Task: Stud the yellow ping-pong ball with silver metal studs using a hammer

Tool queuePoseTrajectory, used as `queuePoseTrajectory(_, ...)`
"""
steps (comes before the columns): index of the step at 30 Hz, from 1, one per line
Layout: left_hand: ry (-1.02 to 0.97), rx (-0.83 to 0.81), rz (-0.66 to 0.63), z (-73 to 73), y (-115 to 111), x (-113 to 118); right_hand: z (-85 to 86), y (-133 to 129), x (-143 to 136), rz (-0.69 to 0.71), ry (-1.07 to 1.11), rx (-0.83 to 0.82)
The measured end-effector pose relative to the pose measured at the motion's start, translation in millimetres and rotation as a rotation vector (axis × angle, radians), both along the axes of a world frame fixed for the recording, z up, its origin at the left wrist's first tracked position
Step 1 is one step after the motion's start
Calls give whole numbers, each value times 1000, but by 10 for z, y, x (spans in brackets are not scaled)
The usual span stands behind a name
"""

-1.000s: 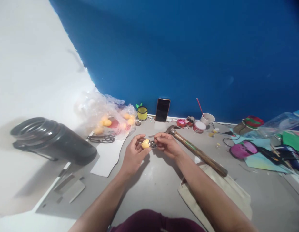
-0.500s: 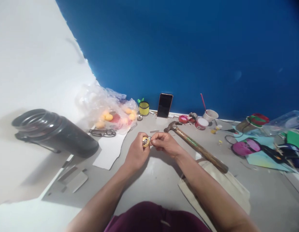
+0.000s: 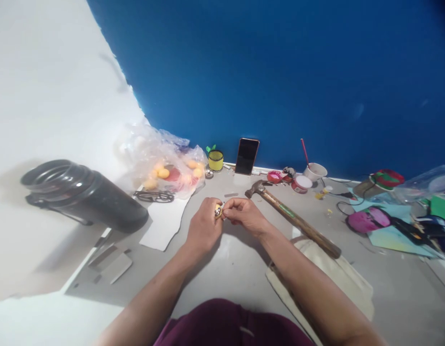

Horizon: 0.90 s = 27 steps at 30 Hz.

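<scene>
Both hands meet above the grey floor (image 3: pixel 222 269). The left hand (image 3: pixel 204 227) is closed around a small round yellow piece (image 3: pixel 218 210), and the fingertips of the right hand (image 3: pixel 244 215) pinch its near side. Just right of them lies a wooden-handled hammer (image 3: pixel 294 218). Behind stand a dark phone (image 3: pixel 246 156) against the blue wall (image 3: pixel 280 72), a yellow cup (image 3: pixel 215 160) and a clear plastic bag (image 3: pixel 161 161).
</scene>
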<state>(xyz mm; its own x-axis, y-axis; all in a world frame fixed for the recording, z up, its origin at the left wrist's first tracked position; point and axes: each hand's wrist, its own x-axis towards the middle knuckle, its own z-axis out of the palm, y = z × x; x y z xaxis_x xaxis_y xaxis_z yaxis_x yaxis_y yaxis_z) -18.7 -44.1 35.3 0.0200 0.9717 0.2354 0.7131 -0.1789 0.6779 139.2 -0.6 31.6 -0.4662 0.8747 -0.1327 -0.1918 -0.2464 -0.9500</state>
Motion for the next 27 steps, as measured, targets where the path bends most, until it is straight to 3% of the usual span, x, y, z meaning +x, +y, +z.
queuePoseTrajectory(8, 117, 19, -1, 17, -8, -16, -13, -44, -48, -64, -39, 67)
queuePoseTrajectory(13, 167, 31, -4, 52, -14, -17, -7, -105, -121, -154, -119, 210)
queuePoseTrajectory(17, 183, 7, 10, 58, -20, -5, 26, -199, -168, -237, -308, 345)
queuePoseTrajectory(22, 141, 2, 54, 69, -33, 32, 54, -280, -194, -302, -474, 464)
queuePoseTrajectory(27, -1, 11, 97, 81, -30, 55, 82, -265, -192, -288, -456, 470)
